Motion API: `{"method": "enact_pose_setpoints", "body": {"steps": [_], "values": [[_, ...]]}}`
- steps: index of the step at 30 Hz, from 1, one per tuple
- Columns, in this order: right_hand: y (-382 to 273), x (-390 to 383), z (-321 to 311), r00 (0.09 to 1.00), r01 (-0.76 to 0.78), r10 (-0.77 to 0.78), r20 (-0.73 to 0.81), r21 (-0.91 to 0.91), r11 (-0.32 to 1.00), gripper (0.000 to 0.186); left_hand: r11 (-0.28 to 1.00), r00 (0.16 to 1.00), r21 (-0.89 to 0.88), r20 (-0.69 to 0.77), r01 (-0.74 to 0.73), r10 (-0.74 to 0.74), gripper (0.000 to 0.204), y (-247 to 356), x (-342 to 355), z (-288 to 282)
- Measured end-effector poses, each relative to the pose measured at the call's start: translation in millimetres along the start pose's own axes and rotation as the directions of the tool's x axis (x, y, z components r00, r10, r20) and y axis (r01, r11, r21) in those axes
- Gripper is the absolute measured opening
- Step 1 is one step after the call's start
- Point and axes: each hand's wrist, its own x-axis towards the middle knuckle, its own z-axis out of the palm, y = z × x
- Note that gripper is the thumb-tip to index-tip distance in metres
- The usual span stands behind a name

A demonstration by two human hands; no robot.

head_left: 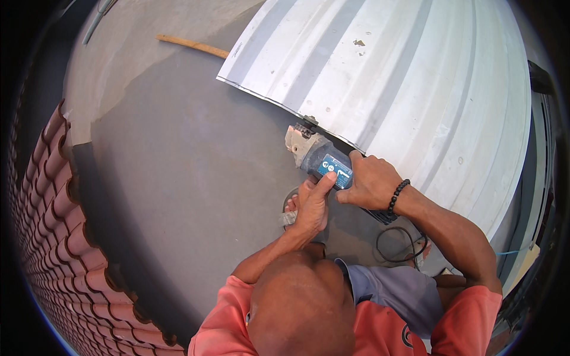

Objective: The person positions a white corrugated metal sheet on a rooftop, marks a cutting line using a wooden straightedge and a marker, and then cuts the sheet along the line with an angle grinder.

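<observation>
Both my hands are on an angle grinder point(314, 153) with a dark blue body and a dusty pale metal head. My left hand point(313, 202) holds it from below, its thumb laid over the blue label. My right hand point(374, 180), with a black bead bracelet at the wrist, is wrapped around the rear of the body. The grinder's head end meets the near edge of a white ribbed metal sheet point(368, 77). Whether its disc is touching the metal I cannot tell. A black cable point(380, 252) loops below the tool, near my legs.
Under the sheet's left corner sticks out a wooden stick point(193, 45). Grey concrete floor point(178, 160) spreads to the left, bordered by a red tiled roof point(77, 255). My sandalled foot point(289, 210) is close beneath my left hand. A thin pipe point(95, 25) lies at the far left.
</observation>
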Motion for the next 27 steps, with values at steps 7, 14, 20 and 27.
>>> {"method": "enact_pose_setpoints", "body": {"steps": [7,14,20,27], "values": [[2.4,-4.2,-1.6,1.000,-0.005,0.005,0.014,-0.003,1.000,0.063,1.000,1.000,-0.015,0.000,0.009,-0.009,0.048,-3.1,-2.6,2.4],[1.1,-7.5,-4.0,1.000,-0.008,0.008,0.020,-0.016,1.000,0.062,0.999,0.999,0.022,0.031,0.033,-0.034,0.052,-6.0,-1.4,-2.9],[2.9,-9.3,-4.3,1.000,-0.015,0.015,0.021,-0.019,1.000,0.062,0.999,0.998,0.024,0.046,0.049,-0.050,0.054,-2.1,-4.0,1.6],[3.4,-12.5,-6.0,1.000,-0.019,0.020,0.022,-0.020,1.000,0.063,0.998,0.997,0.016,0.041,0.061,-0.062,0.052,-1.4,-6.0,5.0]]}}
